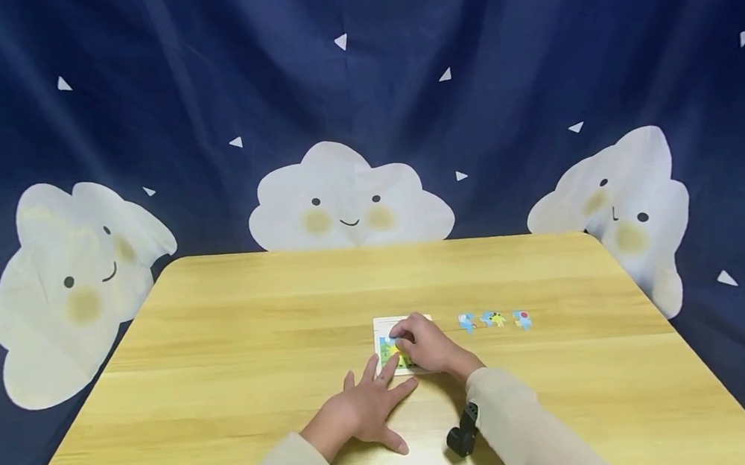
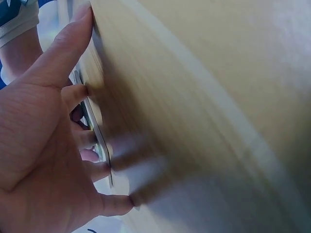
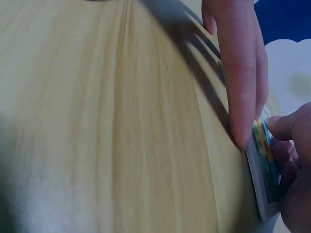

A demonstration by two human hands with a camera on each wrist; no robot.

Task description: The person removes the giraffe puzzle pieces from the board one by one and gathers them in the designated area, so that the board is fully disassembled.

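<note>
A small jigsaw puzzle board with a white rim lies flat on the table, green, yellow and blue pieces showing inside it. My left hand is spread with straight fingers, its fingertips at the board's near left edge. Over the board, my right hand curls its thumb and fingers down at a blue puzzle piece in the upper part of the picture. The hand covers most of the board's right side. In the left wrist view the board appears edge-on behind the left fingers.
Three loose puzzle pieces lie in a row to the right of the board: a blue and white one, one with yellow and one with a red spot. Behind the wooden table hangs a dark blue curtain with clouds.
</note>
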